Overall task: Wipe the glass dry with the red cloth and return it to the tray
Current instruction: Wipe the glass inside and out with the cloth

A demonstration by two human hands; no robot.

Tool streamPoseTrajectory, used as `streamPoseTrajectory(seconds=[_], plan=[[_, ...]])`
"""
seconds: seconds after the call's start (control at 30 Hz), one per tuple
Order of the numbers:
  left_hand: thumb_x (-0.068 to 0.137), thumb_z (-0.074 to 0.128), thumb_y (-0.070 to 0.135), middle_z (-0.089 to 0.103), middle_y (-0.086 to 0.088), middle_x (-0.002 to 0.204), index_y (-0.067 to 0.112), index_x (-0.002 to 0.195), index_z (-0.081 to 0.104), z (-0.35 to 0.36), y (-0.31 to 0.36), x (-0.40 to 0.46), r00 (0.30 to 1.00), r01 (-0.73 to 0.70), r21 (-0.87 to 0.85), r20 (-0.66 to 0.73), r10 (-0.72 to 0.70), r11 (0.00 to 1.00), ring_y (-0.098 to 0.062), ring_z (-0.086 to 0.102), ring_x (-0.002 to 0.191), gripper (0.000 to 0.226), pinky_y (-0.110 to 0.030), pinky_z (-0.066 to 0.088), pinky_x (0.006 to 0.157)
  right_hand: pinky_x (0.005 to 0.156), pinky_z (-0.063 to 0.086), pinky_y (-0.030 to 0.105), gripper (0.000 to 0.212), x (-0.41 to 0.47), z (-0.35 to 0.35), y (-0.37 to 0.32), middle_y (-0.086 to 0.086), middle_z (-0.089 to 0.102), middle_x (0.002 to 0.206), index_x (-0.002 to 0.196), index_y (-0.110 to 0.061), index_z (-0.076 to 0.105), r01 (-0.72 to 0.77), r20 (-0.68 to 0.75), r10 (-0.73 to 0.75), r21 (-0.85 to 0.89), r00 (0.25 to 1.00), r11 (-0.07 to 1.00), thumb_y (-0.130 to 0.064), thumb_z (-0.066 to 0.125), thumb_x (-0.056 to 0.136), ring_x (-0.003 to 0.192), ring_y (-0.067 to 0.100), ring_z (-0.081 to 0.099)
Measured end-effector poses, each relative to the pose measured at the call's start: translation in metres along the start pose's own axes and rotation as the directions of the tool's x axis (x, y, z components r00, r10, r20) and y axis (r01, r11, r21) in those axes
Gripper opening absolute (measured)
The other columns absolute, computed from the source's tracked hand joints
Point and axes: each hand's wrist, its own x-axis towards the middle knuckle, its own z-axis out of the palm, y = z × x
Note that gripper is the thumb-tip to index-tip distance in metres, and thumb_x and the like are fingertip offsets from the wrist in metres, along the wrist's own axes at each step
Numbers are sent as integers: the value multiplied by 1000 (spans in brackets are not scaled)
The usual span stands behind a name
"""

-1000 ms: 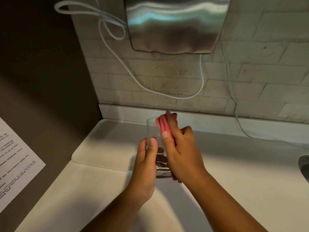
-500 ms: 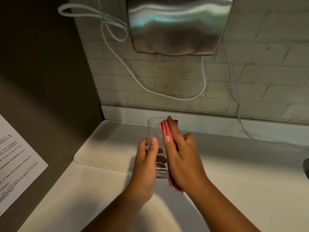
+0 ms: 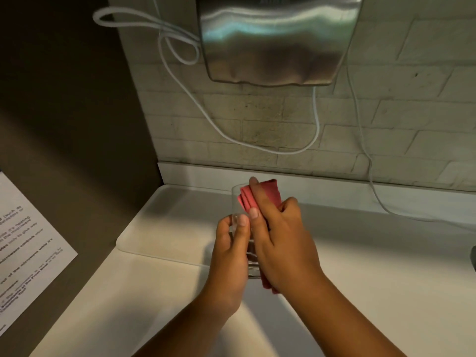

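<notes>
Both hands meet over the near edge of the tray (image 3: 159, 243). Left hand (image 3: 230, 258) is curled around the clear glass (image 3: 238, 202), thumb on the near wall and fingers wrapped behind, holding it upright in the air. Right hand (image 3: 280, 243) is closed on the folded red cloth (image 3: 260, 195), pressing it flat against the right side of the glass; the cloth's top shows above the rim and its lower end hangs below the palm. White table (image 3: 373, 266) lies beneath. Behind, a metal hand dryer (image 3: 278, 42) hangs on the brick wall (image 3: 412, 124), white cables (image 3: 316, 124) looping under it. A printed sheet (image 3: 25, 248) lies at far left.
</notes>
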Motion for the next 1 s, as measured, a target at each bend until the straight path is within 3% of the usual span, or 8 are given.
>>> streamPoseTrajectory(seconds=[0.13,0.27,0.33,0.5,0.6,0.77,0.83,1.0], plan=[[69,51,85,80,-2,108,34,127,58,2,4,1,998,1,-10,-66,-2,1000,-21,79,96,77,-45,66,81,68,55,25,49,7,-2,-1,-1,49,117,148,-62,14,-40,34,40,6,999,999,-58,23,101,88,14,60],[79,49,74,81,12,96,35,126,57,-5,5,9,995,16,-9,-97,-16,1000,-8,78,89,62,-20,60,62,64,48,17,58,-18,4,-8,-4,55,126,151,-58,6,27,122,-16,-86,992,996,-58,13,94,87,12,61],[81,45,72,79,20,94,37,126,56,-6,0,7,996,31,3,-78,-31,1000,-5,77,87,58,-18,59,61,65,51,18,59,-25,3,-8,-4,56,126,152,-58,0,38,139,-22,-114,990,993,-55,13,94,87,12,63],[82,46,70,80,17,96,41,125,56,-5,-2,1,997,25,-19,-66,-27,999,-9,77,92,53,-24,62,71,61,52,19,59,-31,-3,-9,-6,49,116,143,-67,-16,30,153,-11,-125,988,992,-49,21,102,77,8,55],[82,47,71,80,14,102,38,127,57,-3,2,-1,998,17,-28,-57,-18,999,-13,77,98,56,-30,63,76,57,48,18,56,-26,-4,-12,-4,49,115,150,-61,-6,34,137,-16,-128,990,991,-54,14,99,73,8,52],[70,47,84,79,-3,105,41,121,58,5,-1,-12,998,50,34,-52,-48,998,-24,78,95,67,-45,67,79,66,58,35,55,9,-10,-3,4,55,119,153,-54,21,-18,44,23,-123,999,992,-59,17,98,85,23,64],[67,45,86,76,-8,107,44,120,56,6,1,-11,996,54,54,-74,-50,997,-30,76,98,69,-51,66,82,67,55,29,51,12,-9,4,2,56,110,152,-54,22,-40,25,43,-91,999,995,-56,22,102,84,18,62],[76,54,73,80,-5,102,30,124,61,-6,16,9,984,53,-86,-167,-67,995,-28,79,96,65,-45,66,80,59,43,16,47,-22,2,5,-9,46,96,143,-72,4,-18,115,19,-11,993,1000,-59,16,99,73,4,51]])
